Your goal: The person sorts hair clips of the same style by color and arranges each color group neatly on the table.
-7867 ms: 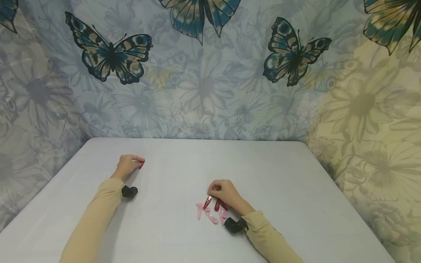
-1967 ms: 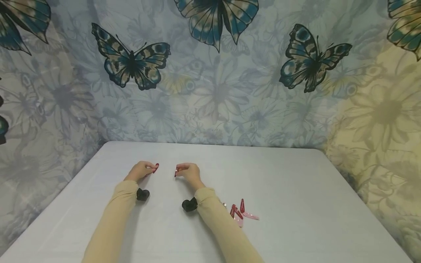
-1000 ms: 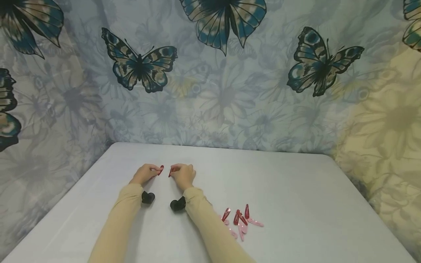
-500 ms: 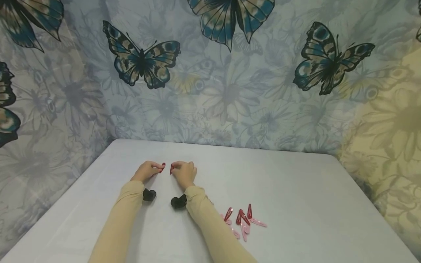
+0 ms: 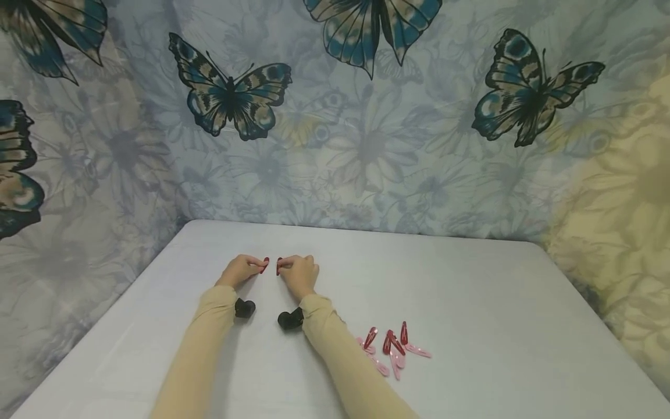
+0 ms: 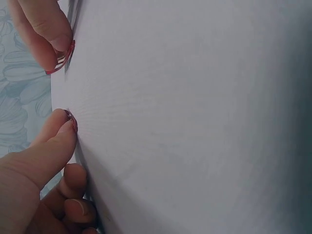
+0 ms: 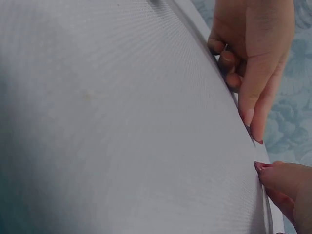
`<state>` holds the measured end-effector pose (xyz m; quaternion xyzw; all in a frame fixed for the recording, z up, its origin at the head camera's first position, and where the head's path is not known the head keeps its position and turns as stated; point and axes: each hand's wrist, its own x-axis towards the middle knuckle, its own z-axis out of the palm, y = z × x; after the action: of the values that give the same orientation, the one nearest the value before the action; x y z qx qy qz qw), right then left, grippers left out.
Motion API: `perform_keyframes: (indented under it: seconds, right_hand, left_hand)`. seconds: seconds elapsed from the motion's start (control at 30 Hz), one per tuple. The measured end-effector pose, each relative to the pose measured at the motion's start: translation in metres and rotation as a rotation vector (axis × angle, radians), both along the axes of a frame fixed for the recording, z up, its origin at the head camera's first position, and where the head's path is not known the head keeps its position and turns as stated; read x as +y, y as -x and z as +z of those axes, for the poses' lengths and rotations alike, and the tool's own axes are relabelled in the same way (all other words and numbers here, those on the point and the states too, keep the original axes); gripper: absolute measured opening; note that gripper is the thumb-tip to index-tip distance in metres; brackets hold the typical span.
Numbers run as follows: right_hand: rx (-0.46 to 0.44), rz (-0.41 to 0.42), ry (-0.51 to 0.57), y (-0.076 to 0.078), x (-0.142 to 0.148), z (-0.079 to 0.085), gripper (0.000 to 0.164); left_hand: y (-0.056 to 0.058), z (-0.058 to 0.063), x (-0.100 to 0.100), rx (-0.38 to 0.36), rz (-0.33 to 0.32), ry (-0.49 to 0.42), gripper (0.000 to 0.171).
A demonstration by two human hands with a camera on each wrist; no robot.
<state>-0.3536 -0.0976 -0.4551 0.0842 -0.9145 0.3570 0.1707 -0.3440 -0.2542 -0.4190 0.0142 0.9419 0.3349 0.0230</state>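
My left hand [image 5: 242,269] pinches a red snap hair clip [image 5: 265,265] between thumb and index finger, over the far left part of the white table. Just across a narrow gap, my right hand [image 5: 300,274] pinches a second red hair clip [image 5: 279,266], held nearly upright. In the left wrist view the left clip [image 6: 73,122] is mostly covered by the fingertips, while the other clip [image 6: 68,56] shows its bowed red edge. The two clips are apart, tips facing each other. The right wrist view shows both hands close over the tabletop.
A loose cluster of red hair clips [image 5: 404,333] and pink hair clips [image 5: 417,351] lies on the white table [image 5: 471,302], right of my right forearm, which overlaps its left side. A butterfly-patterned wall [image 5: 366,145] rises behind the table's far edge.
My right hand has left the clip cluster with a red clip and come left beside my left hand, which held its clip throughout. Over the last second the hands barely moved.
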Motion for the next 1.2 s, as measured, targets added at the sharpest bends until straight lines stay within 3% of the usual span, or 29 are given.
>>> perform_keyframes:
  seconds: [0.37,0.6,0.97,1.2]
  right_hand:
    - [0.000,-0.015,-0.051,-0.001,0.002,-0.003,0.009]
    - [0.015,0.007,-0.012,-0.002,0.002,-0.003,0.009]
    - [0.014,0.025,0.001,-0.001,0.004,0.000,0.009]
    - [-0.090,0.098,0.075,-0.005,0.010,0.010,0.012]
  left_hand:
    - [-0.001,0.000,0.004,-0.012,0.004,0.015,0.024]
    - [0.000,0.002,0.005,-0.035,0.021,0.020,0.025]
    - [-0.002,0.004,0.004,-0.002,0.001,0.014,0.024]
    - [-0.003,0.004,0.003,0.002,0.002,-0.004,0.024]
